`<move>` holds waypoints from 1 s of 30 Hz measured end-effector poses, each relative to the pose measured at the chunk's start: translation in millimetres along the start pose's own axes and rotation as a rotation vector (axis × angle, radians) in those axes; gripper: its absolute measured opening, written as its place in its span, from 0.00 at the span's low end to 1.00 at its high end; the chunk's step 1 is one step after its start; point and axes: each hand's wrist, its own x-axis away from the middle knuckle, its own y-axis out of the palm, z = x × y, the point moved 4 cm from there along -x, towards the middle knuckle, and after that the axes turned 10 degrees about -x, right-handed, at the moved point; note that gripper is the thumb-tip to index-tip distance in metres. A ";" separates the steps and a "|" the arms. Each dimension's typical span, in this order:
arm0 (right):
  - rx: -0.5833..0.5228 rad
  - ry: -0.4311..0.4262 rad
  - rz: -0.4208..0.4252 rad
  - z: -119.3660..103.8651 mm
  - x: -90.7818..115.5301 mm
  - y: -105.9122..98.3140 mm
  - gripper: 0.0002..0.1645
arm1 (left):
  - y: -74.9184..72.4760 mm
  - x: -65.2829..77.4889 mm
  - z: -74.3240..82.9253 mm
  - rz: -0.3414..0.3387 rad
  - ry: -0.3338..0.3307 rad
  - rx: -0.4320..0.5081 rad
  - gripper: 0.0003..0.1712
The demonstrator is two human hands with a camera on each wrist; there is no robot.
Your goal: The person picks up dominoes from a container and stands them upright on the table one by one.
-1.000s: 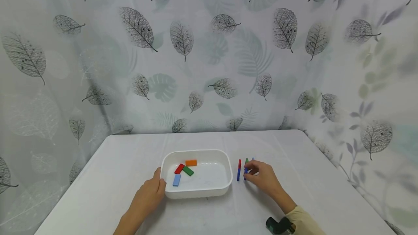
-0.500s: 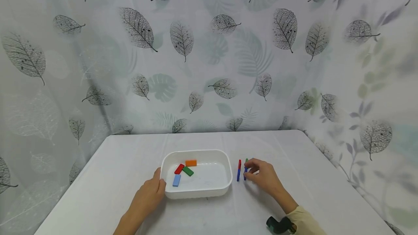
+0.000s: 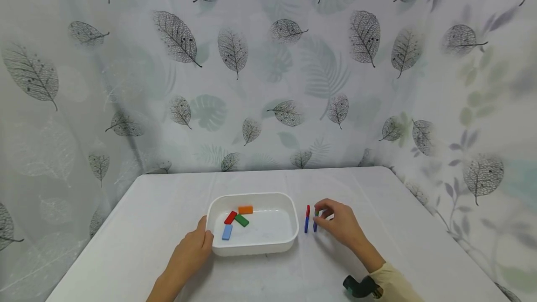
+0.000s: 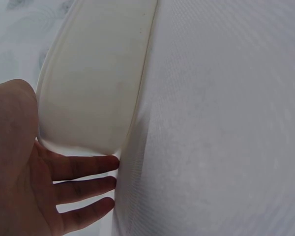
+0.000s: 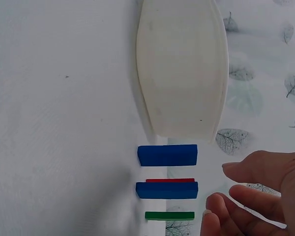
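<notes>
My left hand [image 3: 189, 251] grips the left end of a white tray [image 3: 251, 249], its fingers against the end wall in the left wrist view. To the right of the tray, several thin blocks stand on edge: a red block [image 3: 308, 210] beyond a blue block [image 3: 306, 225], and a green block [image 3: 317, 213] with another blue block [image 3: 315, 227]. My right hand [image 3: 338, 222] hovers close over this second pair. In the right wrist view its thumb and loosely bent fingers stand apart, with nothing between them and a small gap to the blocks.
Inside the tray lie an orange block [image 3: 245, 209], a red block [image 3: 230, 217], a green block [image 3: 241, 220] and a light blue block [image 3: 227, 232]. A dark wrist camera [image 3: 361, 287] sits at the right sleeve. Leaf-patterned curtains [image 3: 268, 69] hang behind the white table [image 3: 176, 190].
My right hand has lifted slightly and now covers the top of the green block. A light blue piece visible behind that hand a second ago no longer shows. The left hand stays put.
</notes>
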 end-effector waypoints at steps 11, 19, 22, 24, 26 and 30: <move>-0.063 -0.072 -0.009 -31.8 -7.1 15.5 0.15 | -1.0 0.4 0.7 0.001 0.003 0.004 0.28; -0.094 -0.205 -0.078 -63.7 -15.3 47.8 0.14 | -2.9 0.0 0.4 -0.012 -0.001 0.000 0.29; -0.089 -0.224 -0.107 -73.0 -18.2 58.4 0.14 | -3.6 -0.3 -0.1 -0.018 -0.001 0.000 0.29; -0.084 -0.227 -0.125 -77.6 -20.2 64.4 0.13 | -4.0 -0.5 -0.3 -0.017 0.001 0.001 0.29; -0.082 -0.232 -0.147 -81.2 -22.1 69.8 0.13 | -4.2 -0.6 -0.3 -0.018 0.001 0.004 0.29; -0.091 -0.242 -0.187 -86.3 -26.7 80.3 0.12 | -4.4 -0.1 0.4 -0.018 0.000 0.004 0.30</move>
